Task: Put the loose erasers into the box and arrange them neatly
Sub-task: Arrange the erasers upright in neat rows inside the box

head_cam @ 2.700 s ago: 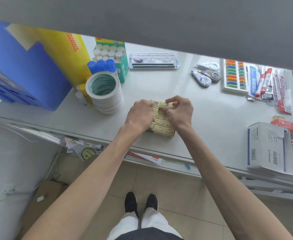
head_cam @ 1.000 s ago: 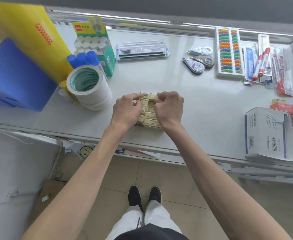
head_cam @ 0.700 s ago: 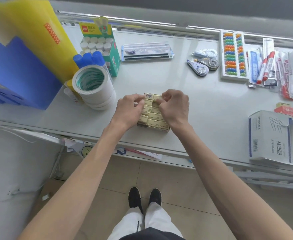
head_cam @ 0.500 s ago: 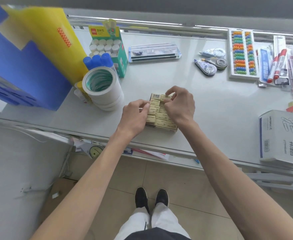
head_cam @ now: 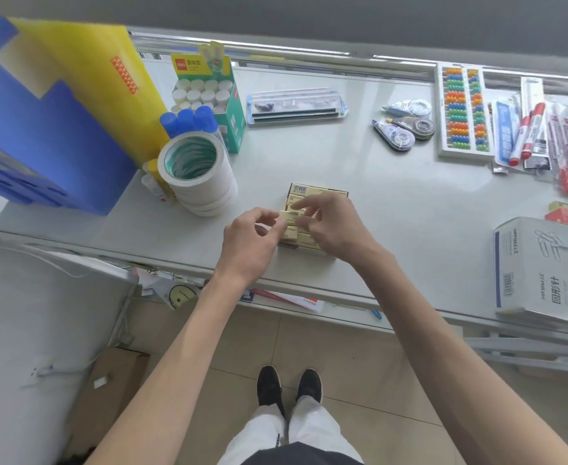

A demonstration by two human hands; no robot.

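Cream eraser (head_cam: pixel 288 217) pinched between left grip (head_cam: pixel 249 246) and right grip (head_cam: pixel 339 226) over box (head_cam: pixel 341 192) near table (head_cam: pixel 396 229) front edge.

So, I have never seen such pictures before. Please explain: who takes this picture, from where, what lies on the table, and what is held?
There is no machine here. A person wears a camera on the head, so you look down along both arms. The left hand and the right hand together pinch one pale yellow eraser over the box of erasers on the white table. Around it lie a stack of tape rolls, a box of glue sticks, correction tapes, an abacus and markers.
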